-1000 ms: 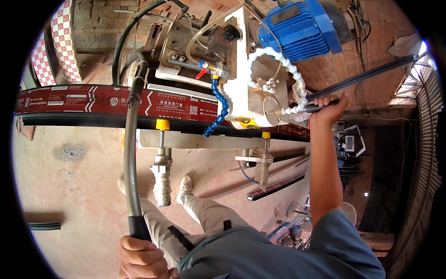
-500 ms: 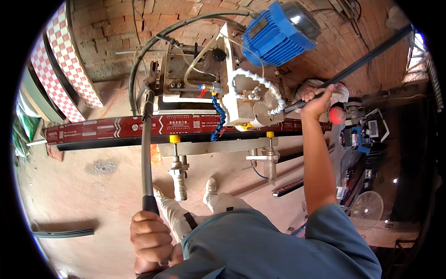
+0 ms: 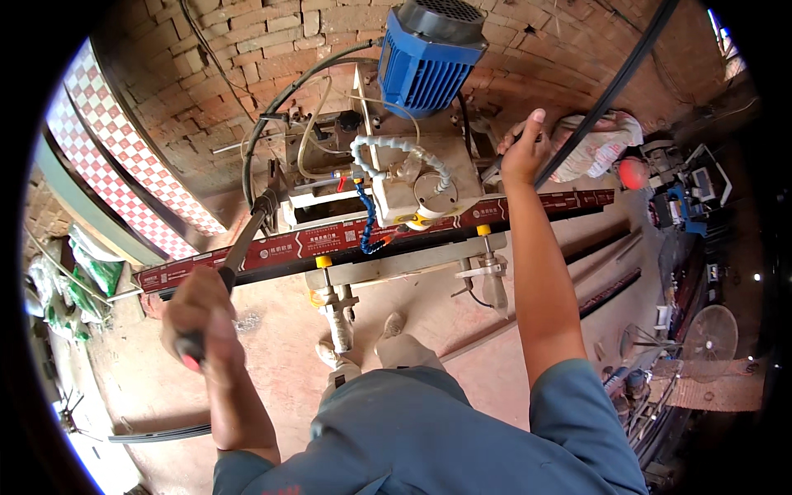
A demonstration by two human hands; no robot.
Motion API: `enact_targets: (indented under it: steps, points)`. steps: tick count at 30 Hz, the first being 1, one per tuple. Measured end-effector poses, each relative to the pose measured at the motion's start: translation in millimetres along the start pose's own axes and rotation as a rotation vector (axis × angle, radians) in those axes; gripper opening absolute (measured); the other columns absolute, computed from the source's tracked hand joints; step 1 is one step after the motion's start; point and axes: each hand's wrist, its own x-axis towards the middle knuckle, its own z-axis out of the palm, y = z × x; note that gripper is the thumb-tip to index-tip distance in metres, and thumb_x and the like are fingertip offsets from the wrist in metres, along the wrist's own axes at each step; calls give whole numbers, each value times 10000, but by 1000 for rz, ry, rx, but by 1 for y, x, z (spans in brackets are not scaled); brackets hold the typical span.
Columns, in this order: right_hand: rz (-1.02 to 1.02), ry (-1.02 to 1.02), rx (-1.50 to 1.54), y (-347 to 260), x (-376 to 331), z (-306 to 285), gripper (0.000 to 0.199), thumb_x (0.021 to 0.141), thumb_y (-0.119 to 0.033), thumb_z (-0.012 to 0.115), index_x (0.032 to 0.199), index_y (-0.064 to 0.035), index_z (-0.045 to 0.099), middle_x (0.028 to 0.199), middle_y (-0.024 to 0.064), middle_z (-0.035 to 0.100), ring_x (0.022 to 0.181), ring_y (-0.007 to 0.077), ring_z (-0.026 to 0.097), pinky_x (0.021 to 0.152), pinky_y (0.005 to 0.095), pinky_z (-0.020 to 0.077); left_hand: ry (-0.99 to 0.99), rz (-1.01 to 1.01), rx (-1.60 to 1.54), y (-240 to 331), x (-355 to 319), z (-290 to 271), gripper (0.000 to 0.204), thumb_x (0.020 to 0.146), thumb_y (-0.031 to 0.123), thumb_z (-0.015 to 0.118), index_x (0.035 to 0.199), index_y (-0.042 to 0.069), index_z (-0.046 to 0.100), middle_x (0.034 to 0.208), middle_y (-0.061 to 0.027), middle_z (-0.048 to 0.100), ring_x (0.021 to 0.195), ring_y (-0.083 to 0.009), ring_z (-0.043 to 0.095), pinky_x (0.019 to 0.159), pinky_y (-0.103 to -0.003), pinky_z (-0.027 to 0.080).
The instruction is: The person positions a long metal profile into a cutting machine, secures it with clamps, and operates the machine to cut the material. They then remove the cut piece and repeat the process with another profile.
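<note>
My left hand (image 3: 202,318) is closed round the dark grip of a long metal lever (image 3: 244,243), which runs up to a pivot at the machine's left side. My right hand (image 3: 525,153) is closed, thumb raised, on a lever handle (image 3: 492,173) at the machine's right side; the fingers hide most of it. A long profile in dark red printed film (image 3: 289,245) lies across the front of the machine (image 3: 425,186). Two clamp cylinders with yellow caps (image 3: 323,261) stand at its near side. A blue segmented hose (image 3: 367,219) bends down to the profile.
A blue motor (image 3: 429,66) sits on top of the machine by a brick wall (image 3: 272,33). Checkered boards (image 3: 124,115) lean at the left. A dark bar (image 3: 610,91) slants past my right hand. Long strips (image 3: 610,293) and a fan (image 3: 711,332) are at the right.
My left hand has swung the long lever up and to the left. My right hand stays at the right-hand lever, its thumb now raised. The whole view has shifted and tilted.
</note>
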Motion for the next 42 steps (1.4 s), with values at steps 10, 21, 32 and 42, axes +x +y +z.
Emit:
enact_targets:
  steps: [10, 21, 32, 42]
  points:
    - [-100, -56, -137, -21, 12, -5, 483, 905, -428, 693, 720, -4, 553, 620, 24, 539, 631, 118, 499, 600, 316, 428, 145, -165, -77, -11, 94, 8, 168, 918, 121, 509, 777, 110, 419, 626, 3, 366, 614, -114, 372, 661, -294, 340]
    - [-162, -35, -284, -29, 23, -8, 429, 903, -362, 703, 706, -3, 573, 591, 48, 544, 564, 136, 509, 570, 317, 443, 314, -271, 161, -35, 166, 18, 195, 905, 212, 631, 936, 21, 617, 789, -50, 597, 756, -144, 571, 709, -280, 461]
    - [-36, -123, -298, -54, 15, -10, 362, 919, -321, 698, 761, -34, 544, 561, 4, 523, 494, 100, 539, 494, 257, 423, 239, -172, 272, -47, 168, 28, 406, 915, 247, 619, 1216, -8, 521, 1014, -88, 612, 973, -181, 574, 905, -322, 421]
    - [-750, -559, -536, -147, -41, 106, 125, 920, -119, 645, 843, -24, 622, 866, 75, 635, 723, 170, 596, 676, 304, 492, 52, -215, 158, -113, 32, 20, 242, 973, 99, 443, 1147, -40, 537, 1068, -151, 606, 1006, -218, 567, 958, -345, 420]
